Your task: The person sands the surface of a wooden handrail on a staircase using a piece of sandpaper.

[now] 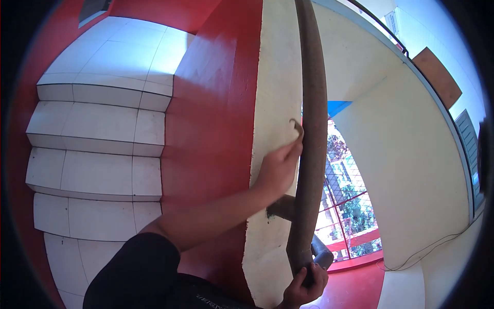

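A thick brown handrail pipe (313,118) runs from the top of the view down along the cream wall. My left hand (280,165) is closed at the pipe's left side, about midway along it. From its fingers sticks out a thin, curled, brownish strip (296,125), whose material I cannot make out; it lies against or very near the pipe. Lower down, my right hand (306,287) has its fingers wrapped around the bottom bend of the pipe. A short bracket (282,207) joins the pipe to the wall just below my left wrist.
White tiled steps (98,175) rise on the left beside a glossy red wall (211,139). Right of the pipe, a window with red bars and mesh (347,206) shows plants outside. A loose cable (427,252) hangs at the lower right, near a cream wall (411,154).
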Demonstrator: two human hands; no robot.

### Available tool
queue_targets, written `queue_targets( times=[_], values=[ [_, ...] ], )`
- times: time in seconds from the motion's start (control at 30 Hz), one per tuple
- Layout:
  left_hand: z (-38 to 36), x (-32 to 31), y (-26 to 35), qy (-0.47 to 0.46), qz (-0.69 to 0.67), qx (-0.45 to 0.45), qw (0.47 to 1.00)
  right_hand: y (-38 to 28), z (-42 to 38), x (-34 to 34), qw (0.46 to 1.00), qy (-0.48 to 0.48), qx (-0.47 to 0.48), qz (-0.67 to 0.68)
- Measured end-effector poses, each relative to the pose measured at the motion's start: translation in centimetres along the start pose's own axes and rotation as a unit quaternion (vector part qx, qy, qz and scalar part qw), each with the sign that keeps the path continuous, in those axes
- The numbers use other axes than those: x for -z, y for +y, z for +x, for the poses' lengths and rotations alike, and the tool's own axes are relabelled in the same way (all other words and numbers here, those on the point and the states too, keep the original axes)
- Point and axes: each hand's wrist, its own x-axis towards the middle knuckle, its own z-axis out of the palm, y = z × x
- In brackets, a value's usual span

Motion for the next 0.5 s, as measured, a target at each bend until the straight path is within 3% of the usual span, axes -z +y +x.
queue_targets(
  times=[0.03, 0.13, 0.23, 0.37, 0.5],
  values=[
    [0.8, 0.1, 1.0, -0.017, -0.069, 0.021, 0.997, 0.0, -0.2, 0.0, 1.0, 0.003, -0.009, 0.009],
    [-2.5, -0.2, -0.4, 0.013, 0.041, 0.007, 0.999, 0.8, -0.3, -0.2, 0.999, 0.009, -0.014, 0.047],
    [-1.3, 0.4, -0.5, 0.0, 0.064, 0.002, 0.998, 1.4, -0.5, -0.4, 0.998, 0.002, 0.002, 0.062],
    [6.0, 0.3, 1.3, 0.019, 0.02, -0.007, 1.0, 0.9, -0.7, 0.1, 1.0, -0.015, 0.001, 0.019],
    [2.5, -0.3, -0.7, 0.018, -0.039, -0.033, 0.999, 0.5, -0.4, -0.1, 0.999, 0.007, -0.016, 0.045]
  ],
)
